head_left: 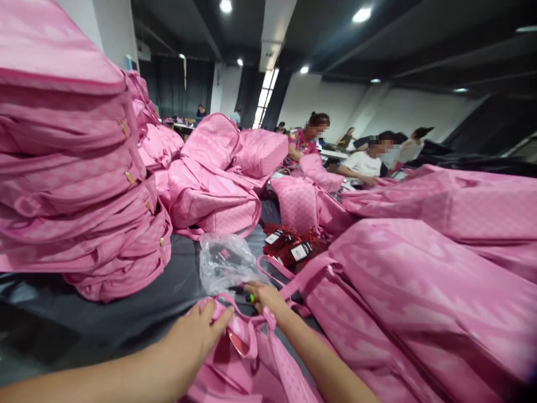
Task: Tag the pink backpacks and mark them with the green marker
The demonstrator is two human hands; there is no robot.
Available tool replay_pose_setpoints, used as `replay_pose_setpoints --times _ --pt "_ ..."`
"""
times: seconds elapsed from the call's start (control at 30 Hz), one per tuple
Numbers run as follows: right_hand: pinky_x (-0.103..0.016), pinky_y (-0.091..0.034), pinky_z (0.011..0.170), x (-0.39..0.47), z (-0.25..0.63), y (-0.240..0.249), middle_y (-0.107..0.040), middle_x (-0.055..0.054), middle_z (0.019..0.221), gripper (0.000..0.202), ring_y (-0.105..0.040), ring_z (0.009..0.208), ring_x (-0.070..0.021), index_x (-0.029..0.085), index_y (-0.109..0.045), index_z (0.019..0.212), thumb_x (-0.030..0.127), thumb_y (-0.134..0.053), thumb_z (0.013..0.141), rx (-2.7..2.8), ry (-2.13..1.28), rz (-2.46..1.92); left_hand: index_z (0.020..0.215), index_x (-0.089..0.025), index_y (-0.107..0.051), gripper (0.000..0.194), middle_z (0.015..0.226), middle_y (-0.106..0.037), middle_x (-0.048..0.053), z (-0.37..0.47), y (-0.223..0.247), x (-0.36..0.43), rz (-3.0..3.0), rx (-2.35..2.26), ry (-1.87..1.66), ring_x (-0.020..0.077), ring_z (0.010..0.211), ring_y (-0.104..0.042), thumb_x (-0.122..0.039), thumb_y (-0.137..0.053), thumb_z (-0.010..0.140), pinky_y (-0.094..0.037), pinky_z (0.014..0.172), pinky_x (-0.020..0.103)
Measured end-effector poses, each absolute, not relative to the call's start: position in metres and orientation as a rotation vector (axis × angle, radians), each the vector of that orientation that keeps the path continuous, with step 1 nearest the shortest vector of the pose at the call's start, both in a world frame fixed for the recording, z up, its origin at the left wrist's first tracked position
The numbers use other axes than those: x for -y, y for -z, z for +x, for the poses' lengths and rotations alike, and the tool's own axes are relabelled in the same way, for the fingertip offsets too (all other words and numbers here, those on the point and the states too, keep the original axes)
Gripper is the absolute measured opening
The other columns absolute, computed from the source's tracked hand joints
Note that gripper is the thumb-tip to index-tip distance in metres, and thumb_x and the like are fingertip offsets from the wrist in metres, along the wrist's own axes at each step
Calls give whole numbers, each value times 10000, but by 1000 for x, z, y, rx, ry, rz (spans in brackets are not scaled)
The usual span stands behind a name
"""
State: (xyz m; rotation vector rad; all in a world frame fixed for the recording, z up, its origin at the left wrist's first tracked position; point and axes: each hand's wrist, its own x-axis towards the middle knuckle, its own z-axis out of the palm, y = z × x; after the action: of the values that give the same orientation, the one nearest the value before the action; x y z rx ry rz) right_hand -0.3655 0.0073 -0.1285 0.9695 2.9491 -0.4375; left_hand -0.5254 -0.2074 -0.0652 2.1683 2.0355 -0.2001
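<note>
A pink patterned backpack point(235, 372) lies in front of me at the bottom of the view, its straps loose and its top towards the table. My left hand point(197, 333) grips the backpack's upper left edge, with pink fabric between thumb and fingers. Just beyond the straps, my right hand point(262, 298) is closed round a small dark object with a bright green end point(250, 298); its kind is not clear. A crumpled clear plastic bag point(224, 266) lies right beyond the fingers. Behind it is a pile of dark red tags with white labels point(293, 249).
A tall stack of pink backpacks point(84, 184) rises on the left. More backpacks point(213, 196) lie across the back, and large ones point(419, 285) crowd the right side. Dark sheeting point(168, 302) covers the table. Several people point(306, 140) sit or stand farther off.
</note>
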Motion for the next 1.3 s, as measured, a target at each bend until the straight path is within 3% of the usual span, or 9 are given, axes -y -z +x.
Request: replay_pose_setpoints --times 0.1,0.4,0.67,0.8,0.87,0.93,1.03,1.2,1.3 --pt "-358 -463 957 -17 -391 144 -647 -153 1239 555 -569 1159 -296 115 -631 1205 52 -580 656 -2936 248 835 1545 -310 -174 1237 1503 -378 214 -532 78 196 2122 -1966 204 396 1208 -556 -12 -769 502 -580 859 474" --pt "-379 -469 893 -24 -401 165 -678 -225 1084 321 -630 1064 -303 88 -647 1109 57 -409 896 -2829 66 827 1554 -290 -94 1404 1535 -301 237 -536 82 188 2092 -1888 231 427 1249 -503 -72 -835 381 -552 902 481" --pt "-284 -489 813 -17 -380 126 -749 -92 924 266 -687 950 -242 170 -716 841 3 -574 691 -2927 364 1041 1527 -257 -153 1137 1433 -425 169 -540 60 197 2175 -1916 174 324 1112 -579 23 -626 532 -561 858 417" --pt "-308 -515 728 13 -342 83 -720 -114 974 341 -691 865 -214 133 -636 1150 162 -401 905 -2974 498 1554 1525 -267 -129 1094 1367 -458 138 -543 60 203 2236 -1948 125 263 1022 -599 58 -535 563 -552 818 359" --pt "-267 -481 555 40 -322 57 -689 -84 813 393 -651 646 -178 98 -575 1212 338 -393 958 -2957 832 1828 1517 -254 -154 1046 1358 -455 141 -539 60 204 2257 -1941 98 251 1029 -596 64 -512 587 -541 827 348" --pt "-220 -369 418 71 -307 33 -597 2 605 440 -522 456 -128 112 -602 1123 479 -541 888 -2849 1430 2001 1501 -236 -202 992 1355 -457 152 -530 57 203 2299 -1906 62 253 1051 -592 67 -503 606 -529 854 361" --pt "-202 -334 400 115 -297 10 -512 56 502 417 -440 413 -94 143 -648 965 484 -729 739 -2702 2013 2030 1497 -238 -239 921 1399 -442 166 -518 46 202 2359 -1800 -59 267 1114 -581 46 -506 663 -509 907 395" --pt "-266 -511 575 157 -292 7 -700 -24 767 256 -617 616 -149 176 -722 945 369 -719 776 -3074 1654 1907 1408 -246 -450 474 1501 -417 118 -512 27 210 2211 -1706 -548 278 1362 -420 -230 -475 935 -381 1090 498" --pt "-288 -547 707 174 -293 8 -740 -35 861 132 -680 772 -174 213 -741 920 275 -652 844 -3393 1361 1537 1267 -223 -570 330 1327 -603 78 -509 26 224 2243 -1506 -959 204 1259 -526 -327 -500 962 -425 1051 393"
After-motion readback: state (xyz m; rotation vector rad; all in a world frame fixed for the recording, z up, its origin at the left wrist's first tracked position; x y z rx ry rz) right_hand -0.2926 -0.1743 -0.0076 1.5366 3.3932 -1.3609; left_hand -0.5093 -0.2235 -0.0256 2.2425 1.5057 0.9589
